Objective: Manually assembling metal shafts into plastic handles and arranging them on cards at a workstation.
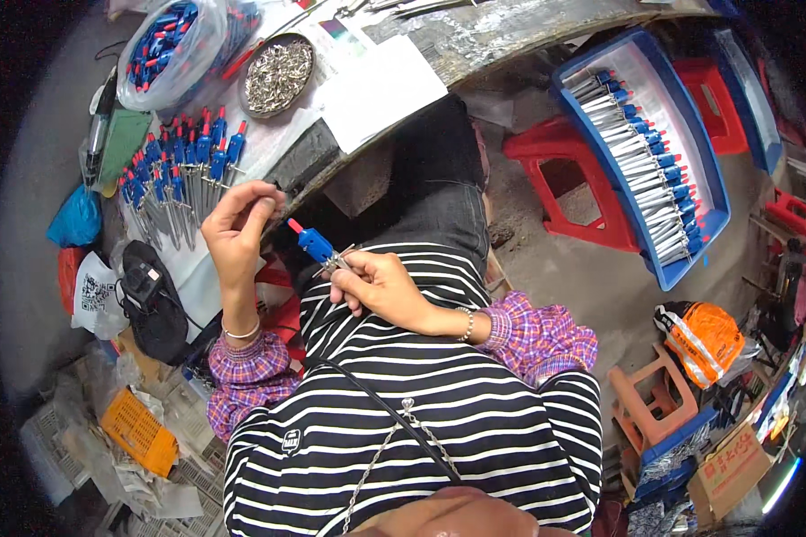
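At a crowded worktable, we see the right hand (376,285) pinching the metal end of a blue, red-tipped piece (314,244) between thumb and fingers; the piece lies just off centre towards nine o'clock, tilted, its red tip aimed between ten and eleven; the left hand (242,225) is near it, between nine and ten o'clock, thumb and forefinger drawn close together by the table's edge, though we cannot tell whether anything small sits between them; around the pair we count familiar company: a cluster of similar pieces (184,161) at ten o'clock, a round dish of small metal parts (278,77) at eleven, and white paper (378,97) near twelve; at two o'clock, we find a blue tray (668,277) bearing a long row of like pieces, a red stool (587,217) just beside it; at eight, an orange basket (140,431).
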Available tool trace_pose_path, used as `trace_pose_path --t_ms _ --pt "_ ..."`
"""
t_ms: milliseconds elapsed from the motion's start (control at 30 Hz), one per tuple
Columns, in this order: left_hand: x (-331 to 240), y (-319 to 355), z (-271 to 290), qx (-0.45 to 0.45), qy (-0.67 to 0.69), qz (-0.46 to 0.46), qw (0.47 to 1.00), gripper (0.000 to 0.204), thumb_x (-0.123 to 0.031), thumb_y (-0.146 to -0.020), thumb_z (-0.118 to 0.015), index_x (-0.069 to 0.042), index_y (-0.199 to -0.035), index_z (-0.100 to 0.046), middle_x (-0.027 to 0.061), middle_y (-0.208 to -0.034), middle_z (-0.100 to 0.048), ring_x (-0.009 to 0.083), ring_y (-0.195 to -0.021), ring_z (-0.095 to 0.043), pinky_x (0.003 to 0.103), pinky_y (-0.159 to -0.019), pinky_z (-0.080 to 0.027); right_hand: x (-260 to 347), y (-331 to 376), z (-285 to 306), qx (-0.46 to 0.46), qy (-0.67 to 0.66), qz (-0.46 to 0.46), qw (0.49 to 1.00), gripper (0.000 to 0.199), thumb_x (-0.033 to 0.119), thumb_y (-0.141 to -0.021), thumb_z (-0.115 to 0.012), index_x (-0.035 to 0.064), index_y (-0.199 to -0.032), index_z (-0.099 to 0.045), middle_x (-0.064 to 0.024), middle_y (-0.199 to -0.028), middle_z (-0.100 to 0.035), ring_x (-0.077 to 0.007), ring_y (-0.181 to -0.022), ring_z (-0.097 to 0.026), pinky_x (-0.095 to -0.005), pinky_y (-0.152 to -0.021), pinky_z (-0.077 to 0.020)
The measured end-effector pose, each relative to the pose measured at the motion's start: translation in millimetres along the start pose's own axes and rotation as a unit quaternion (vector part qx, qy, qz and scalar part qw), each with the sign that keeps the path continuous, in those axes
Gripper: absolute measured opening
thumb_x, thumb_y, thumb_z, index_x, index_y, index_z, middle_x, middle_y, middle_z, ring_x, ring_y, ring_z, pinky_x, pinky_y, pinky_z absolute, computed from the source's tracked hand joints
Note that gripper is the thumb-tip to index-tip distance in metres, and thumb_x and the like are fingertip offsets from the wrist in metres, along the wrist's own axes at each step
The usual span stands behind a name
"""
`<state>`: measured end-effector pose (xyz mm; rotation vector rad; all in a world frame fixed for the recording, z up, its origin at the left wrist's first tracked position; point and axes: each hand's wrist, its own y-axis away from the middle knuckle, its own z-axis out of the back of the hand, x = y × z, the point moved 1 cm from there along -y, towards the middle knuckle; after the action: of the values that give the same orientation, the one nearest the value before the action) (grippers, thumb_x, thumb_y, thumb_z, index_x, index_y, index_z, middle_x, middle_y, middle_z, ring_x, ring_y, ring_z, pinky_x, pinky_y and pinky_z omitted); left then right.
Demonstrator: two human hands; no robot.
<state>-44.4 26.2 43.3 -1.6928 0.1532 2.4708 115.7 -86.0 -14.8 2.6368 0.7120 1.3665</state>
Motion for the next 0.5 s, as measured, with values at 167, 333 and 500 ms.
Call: trace_pose_path --t_ms 167,333,500 --pt "-10 -8 -8 0.022 -0.001 -0.012 1.000 0.011 0.005 -0.083 -0.058 0.002 -0.093 -0.063 0.0075 -0.082 -0.066 0.0114 -0.074 -0.062 0.022 -0.067 -0.050 6 1 3 -0.002 -0.004 0.006 1.000 0.019 0.012 -0.092 -0.051 -0.0044 -0.095 -0.060 -0.0040 -0.070 -0.061 -0.0037 -0.052 -0.051 -0.0171 -0.048 -0.0431" --pt "-12 -14 -11 0.046 0.035 -0.004 0.998 0.010 0.003 -0.084 -0.057 0.003 -0.093 -0.062 0.0090 -0.083 -0.066 0.0128 -0.075 -0.063 0.023 -0.068 -0.050 9 -4 9 -0.020 -0.003 0.005 1.000 0.020 0.013 -0.092 -0.051 -0.0046 -0.096 -0.060 -0.0038 -0.071 -0.062 -0.0033 -0.053 -0.051 -0.0176 -0.048 -0.0436" --pt "-13 -9 -10 0.057 0.074 0.012 0.996 0.009 0.003 -0.084 -0.057 0.004 -0.092 -0.062 0.0095 -0.083 -0.066 0.0132 -0.075 -0.063 0.023 -0.068 -0.051 8 -5 10 -0.012 0.000 -0.003 1.000 0.020 0.013 -0.092 -0.051 -0.0042 -0.096 -0.061 -0.0036 -0.072 -0.062 -0.0033 -0.053 -0.051 -0.0173 -0.049 -0.0441"
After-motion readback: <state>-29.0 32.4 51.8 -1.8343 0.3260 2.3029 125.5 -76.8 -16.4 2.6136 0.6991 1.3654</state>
